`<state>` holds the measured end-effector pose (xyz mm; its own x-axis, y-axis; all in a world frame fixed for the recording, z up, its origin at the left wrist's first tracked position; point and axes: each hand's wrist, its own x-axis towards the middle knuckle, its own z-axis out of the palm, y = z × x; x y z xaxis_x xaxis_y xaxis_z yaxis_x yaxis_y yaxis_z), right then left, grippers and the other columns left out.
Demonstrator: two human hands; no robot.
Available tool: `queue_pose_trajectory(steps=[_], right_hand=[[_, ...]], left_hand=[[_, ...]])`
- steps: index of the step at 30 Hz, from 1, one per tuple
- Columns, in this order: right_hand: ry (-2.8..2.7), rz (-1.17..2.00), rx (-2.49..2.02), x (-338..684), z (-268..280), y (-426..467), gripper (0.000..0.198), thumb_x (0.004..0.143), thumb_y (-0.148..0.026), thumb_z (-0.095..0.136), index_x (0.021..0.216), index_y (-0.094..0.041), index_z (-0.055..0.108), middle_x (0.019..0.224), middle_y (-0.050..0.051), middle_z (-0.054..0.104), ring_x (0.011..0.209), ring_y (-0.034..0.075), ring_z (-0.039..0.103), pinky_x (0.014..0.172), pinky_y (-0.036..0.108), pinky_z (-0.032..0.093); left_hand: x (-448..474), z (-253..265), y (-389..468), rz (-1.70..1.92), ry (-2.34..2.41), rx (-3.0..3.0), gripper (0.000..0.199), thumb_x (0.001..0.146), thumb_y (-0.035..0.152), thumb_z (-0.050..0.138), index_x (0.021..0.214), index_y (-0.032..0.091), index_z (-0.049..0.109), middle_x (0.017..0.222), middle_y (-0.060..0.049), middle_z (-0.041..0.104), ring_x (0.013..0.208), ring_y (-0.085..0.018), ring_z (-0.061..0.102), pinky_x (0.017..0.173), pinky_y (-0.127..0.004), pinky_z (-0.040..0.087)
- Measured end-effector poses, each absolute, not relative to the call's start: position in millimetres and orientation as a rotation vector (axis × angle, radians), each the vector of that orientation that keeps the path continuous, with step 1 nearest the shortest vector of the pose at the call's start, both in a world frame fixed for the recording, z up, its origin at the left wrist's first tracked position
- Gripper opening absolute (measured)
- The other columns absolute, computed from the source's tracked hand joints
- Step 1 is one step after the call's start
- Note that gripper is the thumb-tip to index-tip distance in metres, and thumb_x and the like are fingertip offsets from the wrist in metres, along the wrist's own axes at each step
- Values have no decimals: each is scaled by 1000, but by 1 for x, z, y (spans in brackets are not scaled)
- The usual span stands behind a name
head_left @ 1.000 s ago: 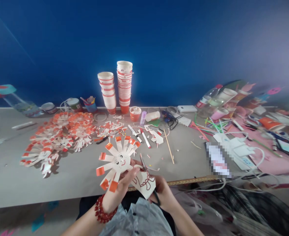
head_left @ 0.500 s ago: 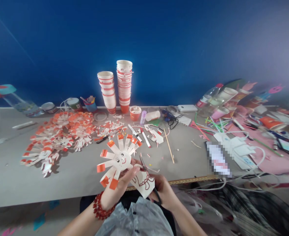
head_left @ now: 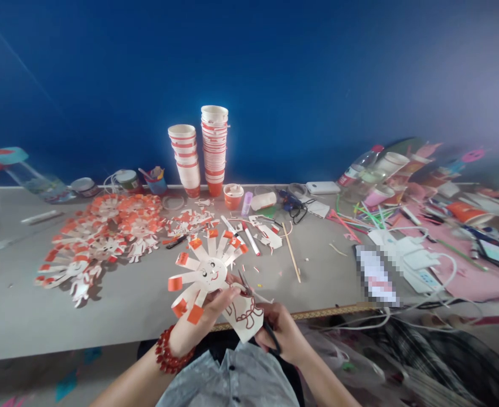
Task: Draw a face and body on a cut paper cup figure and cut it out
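Note:
Pinched in my left hand (head_left: 209, 316) is a paper doll (head_left: 212, 272), with a round drawn face, white strips fanning out and orange tips. Its lower part is a white paper piece (head_left: 244, 321) with a dress and legs outlined in brown. My right hand (head_left: 280, 330) is closed round the dark handles of a pair of scissors (head_left: 270, 336). The scissor blades (head_left: 244, 282) point up and away, along the upper edge of the drawn piece. Part of the blades is hidden by the paper and fingers.
Finished-looking paper dolls (head_left: 117, 226) lie heaped at the left. Two tall stacks of paper cups (head_left: 214, 147) stand by the blue wall. Paper scraps (head_left: 190, 221), markers (head_left: 250, 238) and a wooden stick (head_left: 291, 251) lie ahead. A phone (head_left: 376, 275) and power strip (head_left: 419, 271) are at the right.
The paper doll has tilted slightly and shifted a little with my left hand. The scissor blades have moved slightly left along the paper's edge. Both hands keep their hold.

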<state>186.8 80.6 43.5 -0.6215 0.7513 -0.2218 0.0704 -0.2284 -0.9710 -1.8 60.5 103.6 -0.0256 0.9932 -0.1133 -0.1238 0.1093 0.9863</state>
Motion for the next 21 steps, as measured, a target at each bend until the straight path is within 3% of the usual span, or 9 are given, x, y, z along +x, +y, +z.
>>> queue_pose_trajectory(steps=[9,21], right_hand=[[-1646,1839,-1040,190,39,83,35,74,-33,75,59,-20,47,42,-7,44,35,7,39,37,18,26],[-1758,1746,-1114,193,37,87,44,77,-43,76,57,-19,45,40,-7,43,36,7,40,37,18,23]], left_hand=[[-3,108,64,1258,1153,1065,13,83,39,64,84,30,73,92,-5,77,90,-27,73,85,-39,59],[-10,98,72,1236,1128,1035,16,80,43,69,82,27,72,85,-7,75,79,-25,72,71,-34,60]])
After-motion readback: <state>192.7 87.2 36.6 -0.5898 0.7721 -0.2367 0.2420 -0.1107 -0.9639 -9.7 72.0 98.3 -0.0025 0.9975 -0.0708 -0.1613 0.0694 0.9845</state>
